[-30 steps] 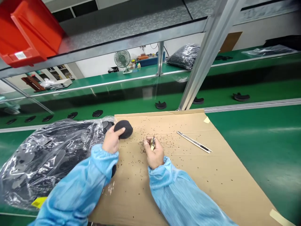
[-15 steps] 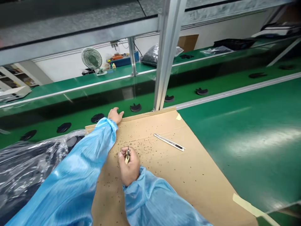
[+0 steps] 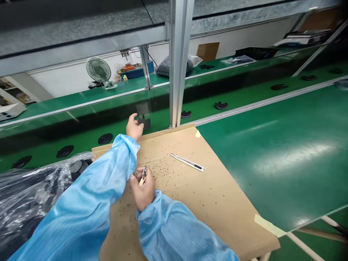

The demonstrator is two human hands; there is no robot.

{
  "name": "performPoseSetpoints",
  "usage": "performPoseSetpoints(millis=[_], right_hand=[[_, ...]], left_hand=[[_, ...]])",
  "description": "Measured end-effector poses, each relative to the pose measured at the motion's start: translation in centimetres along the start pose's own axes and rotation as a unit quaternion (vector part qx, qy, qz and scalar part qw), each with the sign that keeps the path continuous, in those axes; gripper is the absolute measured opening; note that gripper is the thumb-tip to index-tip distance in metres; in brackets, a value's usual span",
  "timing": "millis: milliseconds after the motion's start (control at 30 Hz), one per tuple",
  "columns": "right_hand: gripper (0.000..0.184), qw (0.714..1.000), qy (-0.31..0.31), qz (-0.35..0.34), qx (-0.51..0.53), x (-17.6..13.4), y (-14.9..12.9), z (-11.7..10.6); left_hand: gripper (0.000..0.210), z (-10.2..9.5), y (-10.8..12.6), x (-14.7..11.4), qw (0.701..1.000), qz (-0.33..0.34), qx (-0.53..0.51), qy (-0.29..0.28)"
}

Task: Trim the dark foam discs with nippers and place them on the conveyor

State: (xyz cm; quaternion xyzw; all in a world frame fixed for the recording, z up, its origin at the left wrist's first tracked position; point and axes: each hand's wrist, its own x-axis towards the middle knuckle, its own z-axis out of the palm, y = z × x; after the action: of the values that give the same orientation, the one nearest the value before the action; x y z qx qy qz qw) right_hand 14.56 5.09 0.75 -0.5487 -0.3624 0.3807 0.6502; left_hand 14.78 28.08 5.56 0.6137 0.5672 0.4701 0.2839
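My left hand [image 3: 134,127] reaches over the green conveyor belt with thumb and forefinger apart. A thin, curved black part [image 3: 144,122] is at those fingertips; whether they press on it is hard to tell. My right hand [image 3: 144,190] is closed around small nippers [image 3: 143,176] with pale yellow handles, held above a cardboard sheet [image 3: 228,217]. Many tiny dark scraps [image 3: 163,168] are strewn over the cardboard. A slim cutter knife [image 3: 187,162] lies on it, to the right of my right hand.
More black parts [image 3: 105,138] are spaced along the belt [image 3: 202,108]. A metal post [image 3: 179,65] rises at the cardboard's far edge. To my left is a clear plastic bag [image 3: 35,195] of dark pieces. A fan [image 3: 98,70] stands on the back bench.
My left hand has moved forward and right, from the belt's near edge to the curved black part. My right hand still grips the nippers. The view has shifted slightly to the right.
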Motion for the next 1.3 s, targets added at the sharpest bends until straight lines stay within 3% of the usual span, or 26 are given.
performPoseSetpoints(millis=[67, 133, 233, 300, 367, 467, 567, 767, 1000, 1300], right_hand=[[0.037, 1.000, -0.015, -0.009, -0.009, -0.1, 0.2, 0.0], [0.044, 0.999, -0.032, -0.032, -0.027, -0.1, 0.6, 0.0], [0.040, 0.992, -0.075, -0.077, -0.058, -0.1, 1.1, 0.0], [0.036, 0.988, -0.097, -0.101, -0.070, -0.1, 1.2, 0.0], [0.037, 0.983, -0.112, -0.125, -0.081, 0.1, 1.0, -0.2], [0.037, 0.962, -0.143, -0.189, -0.133, 0.1, 0.2, -0.7], [0.033, 0.919, -0.191, -0.253, -0.234, 0.0, -0.5, -1.1], [0.033, 0.853, -0.246, -0.277, -0.368, -0.2, -0.2, -1.0], [0.034, 0.834, -0.268, -0.270, -0.401, 0.0, 0.0, -1.1], [0.033, 0.821, -0.302, -0.255, -0.412, -0.2, -0.4, -1.0]], left_hand=[[0.061, -3.5, 0.7, -2.0, 0.993, -0.053, -0.103, -0.002], [0.045, -7.4, 0.9, -4.6, 0.975, -0.110, -0.189, -0.032], [0.032, -13.0, 0.0, -9.7, 0.935, -0.176, -0.294, -0.093], [0.032, -15.5, -1.2, -13.1, 0.909, -0.202, -0.353, -0.087], [0.032, -16.9, -2.7, -16.1, 0.891, -0.215, -0.396, -0.052], [0.034, -17.0, -4.7, -18.9, 0.874, -0.225, -0.431, 0.009], [0.036, -16.3, -5.8, -19.9, 0.869, -0.234, -0.434, 0.050], [0.048, -16.5, -5.5, -20.2, 0.860, -0.248, -0.446, 0.015], [0.048, -16.9, -5.2, -20.2, 0.838, -0.274, -0.472, 0.006], [0.049, -17.0, -5.2, -20.2, 0.834, -0.282, -0.474, -0.006]])
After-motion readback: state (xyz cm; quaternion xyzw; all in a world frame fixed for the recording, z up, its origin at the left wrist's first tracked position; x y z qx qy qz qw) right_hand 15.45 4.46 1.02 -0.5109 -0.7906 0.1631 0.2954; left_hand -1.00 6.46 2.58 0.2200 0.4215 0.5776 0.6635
